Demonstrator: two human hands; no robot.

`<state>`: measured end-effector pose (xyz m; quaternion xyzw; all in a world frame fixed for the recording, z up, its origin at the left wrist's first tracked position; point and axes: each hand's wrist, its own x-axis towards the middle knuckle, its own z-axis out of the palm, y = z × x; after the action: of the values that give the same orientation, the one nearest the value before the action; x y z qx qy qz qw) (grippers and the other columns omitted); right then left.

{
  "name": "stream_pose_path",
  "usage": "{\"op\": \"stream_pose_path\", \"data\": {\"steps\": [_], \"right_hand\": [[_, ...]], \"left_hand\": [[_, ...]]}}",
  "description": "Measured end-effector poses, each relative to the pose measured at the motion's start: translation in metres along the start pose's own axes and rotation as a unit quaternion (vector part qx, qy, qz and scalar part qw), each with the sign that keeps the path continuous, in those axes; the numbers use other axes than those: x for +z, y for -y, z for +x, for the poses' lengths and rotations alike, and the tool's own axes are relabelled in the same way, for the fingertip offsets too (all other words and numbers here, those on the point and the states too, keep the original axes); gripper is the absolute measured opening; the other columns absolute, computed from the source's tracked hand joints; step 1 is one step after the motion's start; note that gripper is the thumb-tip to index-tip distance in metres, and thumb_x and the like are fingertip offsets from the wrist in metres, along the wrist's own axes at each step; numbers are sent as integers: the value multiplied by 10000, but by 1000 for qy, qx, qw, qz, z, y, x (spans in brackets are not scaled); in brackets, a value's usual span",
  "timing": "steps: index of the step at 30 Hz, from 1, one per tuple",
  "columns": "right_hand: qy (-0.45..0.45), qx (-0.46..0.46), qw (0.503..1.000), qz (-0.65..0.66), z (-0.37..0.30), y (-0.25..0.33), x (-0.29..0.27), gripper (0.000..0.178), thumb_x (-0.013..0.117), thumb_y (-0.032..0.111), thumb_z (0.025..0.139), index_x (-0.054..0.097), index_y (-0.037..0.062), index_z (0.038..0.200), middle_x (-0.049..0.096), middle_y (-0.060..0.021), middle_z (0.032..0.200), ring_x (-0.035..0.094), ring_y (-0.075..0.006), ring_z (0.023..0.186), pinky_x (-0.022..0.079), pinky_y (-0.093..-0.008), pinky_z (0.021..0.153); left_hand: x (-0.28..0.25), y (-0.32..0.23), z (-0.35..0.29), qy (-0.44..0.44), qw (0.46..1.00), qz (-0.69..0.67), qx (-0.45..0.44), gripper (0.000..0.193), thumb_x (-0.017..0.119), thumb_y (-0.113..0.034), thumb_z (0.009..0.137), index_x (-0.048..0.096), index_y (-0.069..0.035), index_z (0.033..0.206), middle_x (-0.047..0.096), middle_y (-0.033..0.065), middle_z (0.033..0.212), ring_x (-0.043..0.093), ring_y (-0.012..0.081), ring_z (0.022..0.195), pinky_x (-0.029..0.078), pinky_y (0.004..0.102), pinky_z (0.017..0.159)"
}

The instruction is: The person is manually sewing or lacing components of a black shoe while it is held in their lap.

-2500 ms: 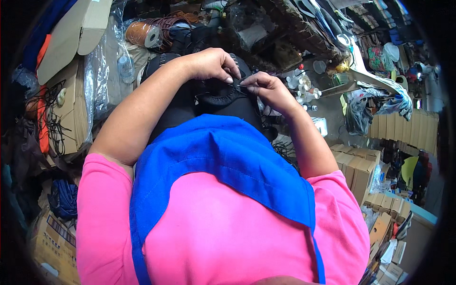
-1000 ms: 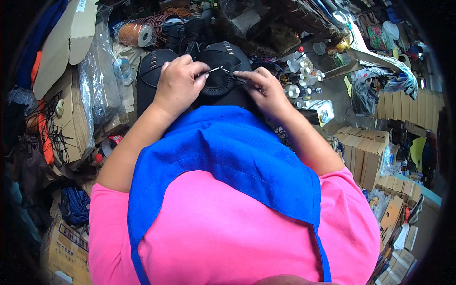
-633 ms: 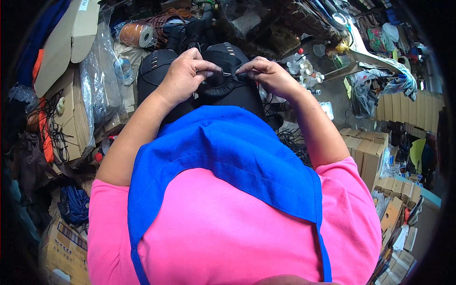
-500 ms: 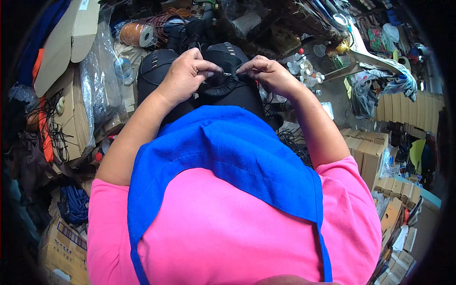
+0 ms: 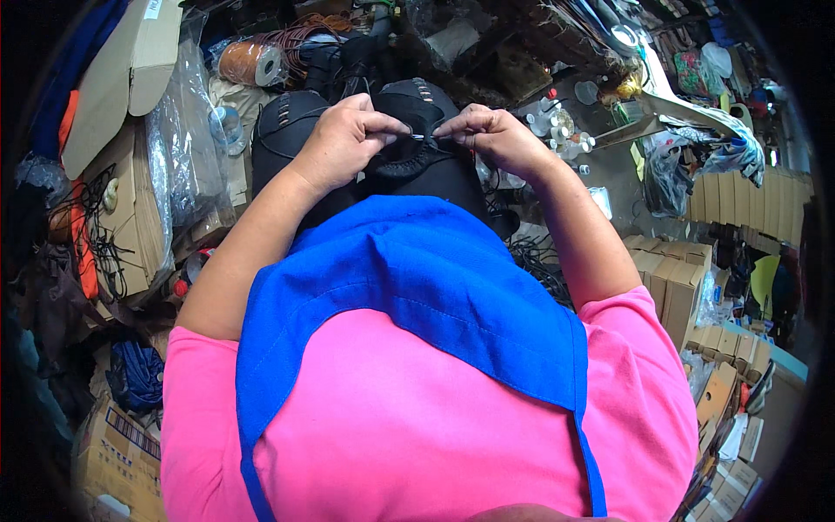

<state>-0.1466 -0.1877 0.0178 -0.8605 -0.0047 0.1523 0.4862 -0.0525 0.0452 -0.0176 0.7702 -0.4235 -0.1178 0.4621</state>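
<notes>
Black round piece with a ridged edge [image 5: 403, 165] is on your dark-clad thighs, just beyond the top edge of the blue apron [image 5: 417, 261]. Your left hand [image 5: 344, 142] has thumb and forefinger pinched on a thin shiny tool [image 5: 417, 137], over the piece. Your right hand [image 5: 497, 142] meets the tool's other end, fingertips narrow; can't tell if they grip it or the black material. Both tool ends are hidden by fingers, and your left hand blocks part of the piece's left side.

Outward, all relative to apron: clear and white bottles [image 5: 557, 126] beyond its right corner. Clear plastic sheeting [image 5: 187, 143] off its upper left, orange spool [image 5: 250, 64] farther past that. Orange strip [image 5: 87, 252] with tangled black cords well left; stacked brown cartons [image 5: 665, 270] to the right.

Labels: printed carton [image 5: 122, 457], lower left of apron, has dark characters and a striped block, partly cut by the dark lens rim. Cardboard flap [image 5: 130, 65], far upper left, has a white sticker [image 5: 153, 9] with dark lettering, cut by the frame top. Dark clutter straight beyond apron is hard to make out.
</notes>
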Motion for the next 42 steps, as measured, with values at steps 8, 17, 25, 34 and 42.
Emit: {"op": "stream_pose_path", "data": {"steps": [8, 17, 25, 34, 42], "right_hand": [[29, 20, 999, 4, -1, 5, -1, 273, 591, 35, 817, 684, 109, 1062, 543, -1, 840, 498, -111, 794, 420, -246, 714], [17, 27, 999, -2, -4, 8, 2, 270, 637, 69, 811, 675, 92, 1078, 604, -26, 888, 549, -125, 880, 435, -256, 818], [-16, 80, 982, 168, -7, 9, 12, 279, 646, 89, 828, 652, 47, 1103, 659, -7, 929, 562, -57, 828, 464, -230, 776], [-9, 66, 986, 152, -9, 3, 9, 277, 643, 90, 832, 649, 54, 1107, 654, -3, 921, 558, -61, 826, 460, -240, 787], [-3, 88, 971, 223, -9, 4, 11, 311, 668, 86, 814, 633, 37, 1119, 649, -5, 894, 562, -52, 802, 460, -214, 754]], "left_hand": [[0, -1, 9, 17, 998, -21, 54, 242, 675, 7, 711, 717, -138, 900, 467, 51, 702, 492, 187, 675, 419, 292, 622], [-12, -13, 11, 58, 992, 33, 103, 243, 675, 8, 709, 701, -102, 923, 527, 85, 759, 555, 242, 739, 461, 325, 670], [0, -23, 9, 4, 996, -30, -86, 190, 722, -165, 742, 692, -40, 881, 590, 65, 796, 590, 170, 759, 458, 287, 672], [-4, -10, 3, 16, 972, -162, -168, 157, 679, -133, 790, 675, 0, 874, 612, 24, 797, 547, 79, 726, 446, 239, 661], [-7, -6, -2, 51, 971, -209, -105, 260, 651, -2, 746, 687, -66, 996, 583, 23, 853, 559, 108, 827, 454, 234, 775]]}}
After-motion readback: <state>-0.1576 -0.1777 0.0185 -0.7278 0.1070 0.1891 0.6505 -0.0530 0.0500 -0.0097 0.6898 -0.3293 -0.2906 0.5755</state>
